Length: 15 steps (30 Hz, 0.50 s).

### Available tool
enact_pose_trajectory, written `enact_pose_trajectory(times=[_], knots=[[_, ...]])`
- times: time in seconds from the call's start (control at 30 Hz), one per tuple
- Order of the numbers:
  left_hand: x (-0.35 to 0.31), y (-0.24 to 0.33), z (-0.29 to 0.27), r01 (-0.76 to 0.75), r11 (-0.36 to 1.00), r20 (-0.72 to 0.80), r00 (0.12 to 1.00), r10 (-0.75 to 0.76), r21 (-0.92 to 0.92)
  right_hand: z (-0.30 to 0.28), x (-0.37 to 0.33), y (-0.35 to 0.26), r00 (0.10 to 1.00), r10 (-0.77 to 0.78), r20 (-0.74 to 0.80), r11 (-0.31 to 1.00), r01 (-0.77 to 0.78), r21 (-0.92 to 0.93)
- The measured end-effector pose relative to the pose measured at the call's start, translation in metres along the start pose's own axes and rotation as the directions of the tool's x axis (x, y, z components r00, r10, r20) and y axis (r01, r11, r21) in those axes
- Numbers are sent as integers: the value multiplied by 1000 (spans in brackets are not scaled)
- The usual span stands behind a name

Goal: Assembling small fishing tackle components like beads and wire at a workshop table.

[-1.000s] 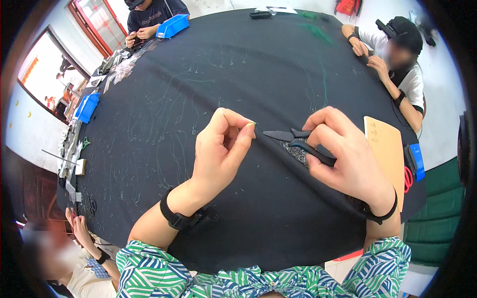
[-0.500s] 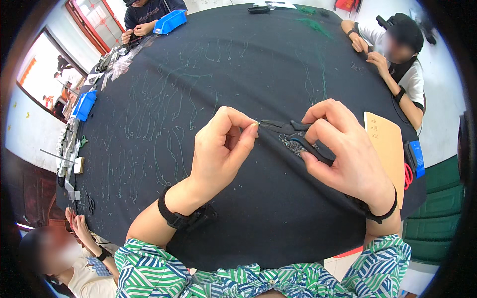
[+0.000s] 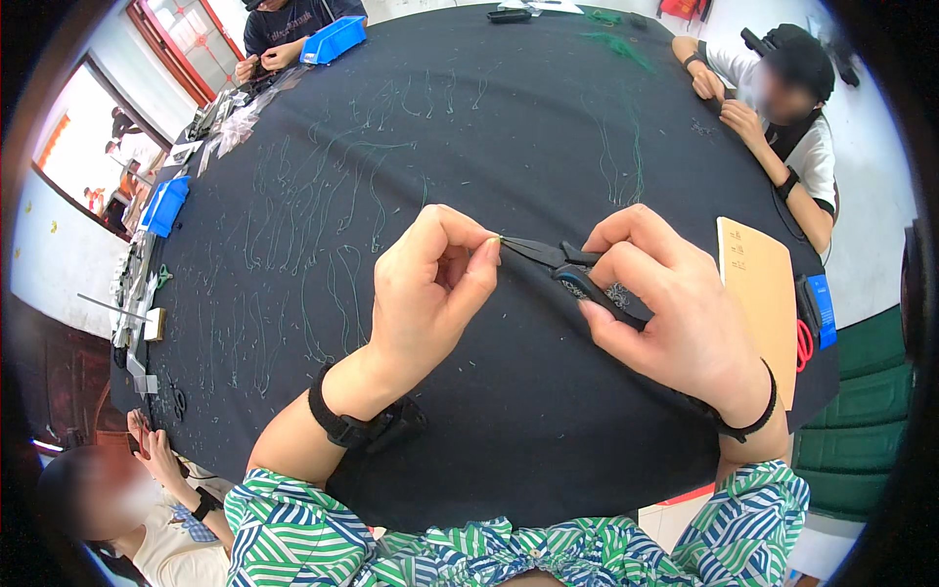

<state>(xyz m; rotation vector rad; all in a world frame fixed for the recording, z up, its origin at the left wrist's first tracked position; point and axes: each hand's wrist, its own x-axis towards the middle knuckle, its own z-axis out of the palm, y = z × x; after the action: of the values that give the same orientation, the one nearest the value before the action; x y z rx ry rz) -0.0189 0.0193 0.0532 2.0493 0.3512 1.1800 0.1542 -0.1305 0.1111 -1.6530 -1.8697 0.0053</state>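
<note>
My right hand grips a pair of black needle-nose pliers, its fingers wrapped round the handles. The tips of the jaws point left and meet the fingertips of my left hand. There, thumb and forefinger are pinched together on something too small to name; only a tiny greenish speck shows. Below and behind the plier handles, partly hidden by them and my right fingers, lies a small heap of silvery-grey bits. Many thin green threads lie across the black cloth to the left.
Black cloth covers the table. At right lie a tan notebook, red-handled scissors and a blue packet. Blue bins and tools line the left edge. Co-workers sit at far left, right and lower left. Green thread is bunched far off.
Both hands have shifted slightly. The pliers have turned, so their jaws now slope up to the left and appear closer together. My left pinch stays at the tips.
</note>
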Motion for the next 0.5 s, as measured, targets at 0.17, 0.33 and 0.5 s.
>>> enact_pose_trajectory(times=[0.17,0.33,0.5], knots=[[0,-1,-5,25,996,44,999,-29,81,2,-3,0,997,57,-60,997,-60,-53],[5,-11,-8,20,997,-23,1000,-18,81,-17,-4,12,963,209,-170,920,-253,-301],[8,-17,-8,-25,996,-103,994,33,81,-34,-6,36,926,274,-260,882,-350,-316]])
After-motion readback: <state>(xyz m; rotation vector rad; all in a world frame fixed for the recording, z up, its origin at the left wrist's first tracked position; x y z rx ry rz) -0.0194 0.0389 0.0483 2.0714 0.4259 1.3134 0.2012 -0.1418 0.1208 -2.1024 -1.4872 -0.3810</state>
